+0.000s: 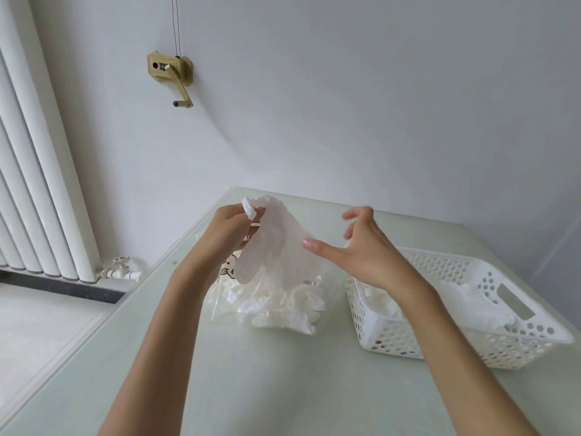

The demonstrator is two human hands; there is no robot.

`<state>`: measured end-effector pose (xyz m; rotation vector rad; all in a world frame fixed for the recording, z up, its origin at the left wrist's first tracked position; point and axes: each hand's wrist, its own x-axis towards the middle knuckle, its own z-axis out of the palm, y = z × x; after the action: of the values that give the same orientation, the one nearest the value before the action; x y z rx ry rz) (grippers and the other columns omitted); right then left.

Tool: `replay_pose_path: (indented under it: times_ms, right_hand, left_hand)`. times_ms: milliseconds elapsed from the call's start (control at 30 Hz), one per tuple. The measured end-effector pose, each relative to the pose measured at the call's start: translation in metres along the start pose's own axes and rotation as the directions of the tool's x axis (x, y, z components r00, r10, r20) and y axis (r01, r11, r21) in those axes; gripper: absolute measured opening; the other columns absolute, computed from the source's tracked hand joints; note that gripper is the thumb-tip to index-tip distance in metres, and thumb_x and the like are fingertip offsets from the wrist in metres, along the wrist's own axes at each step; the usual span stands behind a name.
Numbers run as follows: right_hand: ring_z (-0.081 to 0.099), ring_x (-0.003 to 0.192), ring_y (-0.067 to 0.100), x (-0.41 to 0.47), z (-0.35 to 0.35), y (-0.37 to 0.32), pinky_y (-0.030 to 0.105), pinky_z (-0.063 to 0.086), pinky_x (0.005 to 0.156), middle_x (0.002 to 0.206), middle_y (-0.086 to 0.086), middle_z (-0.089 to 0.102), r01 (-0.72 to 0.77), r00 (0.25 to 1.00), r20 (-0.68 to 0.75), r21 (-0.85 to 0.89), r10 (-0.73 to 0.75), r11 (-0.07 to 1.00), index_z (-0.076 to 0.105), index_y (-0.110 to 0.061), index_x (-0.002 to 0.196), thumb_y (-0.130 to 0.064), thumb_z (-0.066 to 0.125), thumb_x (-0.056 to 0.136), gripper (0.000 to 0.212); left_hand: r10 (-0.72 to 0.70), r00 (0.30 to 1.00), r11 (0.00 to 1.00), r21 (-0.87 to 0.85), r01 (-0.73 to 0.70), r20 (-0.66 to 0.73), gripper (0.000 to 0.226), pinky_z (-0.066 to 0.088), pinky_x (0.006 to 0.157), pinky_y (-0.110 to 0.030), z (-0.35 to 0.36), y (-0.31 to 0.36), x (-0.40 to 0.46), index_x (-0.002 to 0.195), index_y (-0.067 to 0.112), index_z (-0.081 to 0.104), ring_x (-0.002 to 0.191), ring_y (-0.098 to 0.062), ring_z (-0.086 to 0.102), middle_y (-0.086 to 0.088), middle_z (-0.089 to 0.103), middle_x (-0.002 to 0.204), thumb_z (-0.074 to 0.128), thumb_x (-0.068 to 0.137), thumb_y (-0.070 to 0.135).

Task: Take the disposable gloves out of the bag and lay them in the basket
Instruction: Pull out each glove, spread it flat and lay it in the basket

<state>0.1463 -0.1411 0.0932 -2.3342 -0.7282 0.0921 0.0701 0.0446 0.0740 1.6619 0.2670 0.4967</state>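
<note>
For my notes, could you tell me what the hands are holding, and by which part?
The left hand pinches a glove by its crumpled top end; the right hand holds nothing.

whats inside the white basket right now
The basket holds a few crumpled white gloves along its bottom. The right hand and forearm cover its near-left part, so an exact count isn't possible.

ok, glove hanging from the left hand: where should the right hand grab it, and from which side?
Judging by its pose, take the loose lower part of the glove. The left hand already pinches the bunched top, so the rest hangs as a free flat sheet above the bag. The right hand is open beside it, on the basket side, so come in from the right and pinch between thumb and fingers.
</note>
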Motion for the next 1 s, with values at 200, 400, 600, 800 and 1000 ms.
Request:
replay_pose_path:
  times_ms: [200, 400, 600, 800, 1000]
  right_hand:
    - [0.035, 0.127, 0.009, 0.022, 0.003, 0.004, 0.028, 0.030, 0.105, 0.129, -0.012, 0.041, 0.117, 0.966, 0.218, 0.100, -0.137, 0.988, 0.054, -0.043, 0.123, -0.046, 0.070, 0.080, 0.046]
    - [0.060, 0.100, -0.011, 0.024, -0.003, 0.011, 0.016, 0.038, 0.094, 0.101, -0.017, 0.069, 0.188, 0.952, 0.169, 0.338, -0.256, 0.922, 0.070, -0.023, 0.092, -0.026, 0.072, 0.083, 0.010]
    - [0.045, 0.124, -0.006, 0.005, 0.001, 0.026, 0.026, 0.028, 0.107, 0.129, -0.022, 0.056, 0.224, 0.956, 0.107, 0.330, -0.272, 0.917, 0.052, -0.023, 0.077, -0.028, 0.069, 0.086, 0.019]
    - [0.066, 0.076, 0.016, -0.008, -0.013, 0.024, 0.026, 0.049, 0.070, 0.080, -0.005, 0.070, 0.233, 0.960, 0.063, 0.361, -0.273, 0.903, 0.051, -0.016, 0.086, -0.017, 0.081, 0.075, 0.032]
    - [0.068, 0.074, 0.005, -0.020, -0.046, 0.034, 0.013, 0.048, 0.061, 0.078, -0.005, 0.073, 0.116, 0.980, 0.101, 0.396, -0.168, 0.911, 0.073, -0.014, 0.083, -0.019, 0.078, 0.077, 0.009]
  left_hand:
    - [0.087, 0.962, 0.996, -0.035, -0.080, 0.258, 0.036, 0.048, 0.084, -0.030, -0.009, -0.003, -0.001, 0.100, 0.011, 0.066, 0.098, -0.022, 0.065, -0.003, 0.068, 0.098, 0.051, 0.085, 0.040]
    - [0.099, 0.940, 0.994, -0.069, -0.081, 0.325, 0.030, 0.048, 0.092, -0.032, -0.009, -0.010, -0.002, 0.102, 0.018, 0.069, 0.102, -0.020, 0.066, -0.006, 0.071, 0.105, 0.046, 0.087, 0.031]
    - [0.032, 0.948, 0.998, 0.047, -0.050, 0.316, 0.035, 0.047, 0.100, -0.039, -0.015, -0.015, 0.000, 0.107, 0.011, 0.067, 0.103, -0.021, 0.066, -0.006, 0.071, 0.107, 0.049, 0.088, 0.034]
    - [0.150, 0.926, 0.988, -0.092, -0.126, 0.345, 0.018, 0.051, 0.075, -0.022, -0.001, -0.002, -0.003, 0.097, 0.017, 0.070, 0.088, -0.016, 0.066, -0.004, 0.070, 0.096, 0.053, 0.092, 0.017]
    - [0.019, 0.951, 1.000, 0.008, -0.022, 0.309, 0.024, 0.051, 0.076, -0.021, 0.013, -0.017, -0.001, 0.103, 0.021, 0.070, 0.093, -0.013, 0.068, 0.001, 0.073, 0.098, 0.051, 0.096, 0.008]
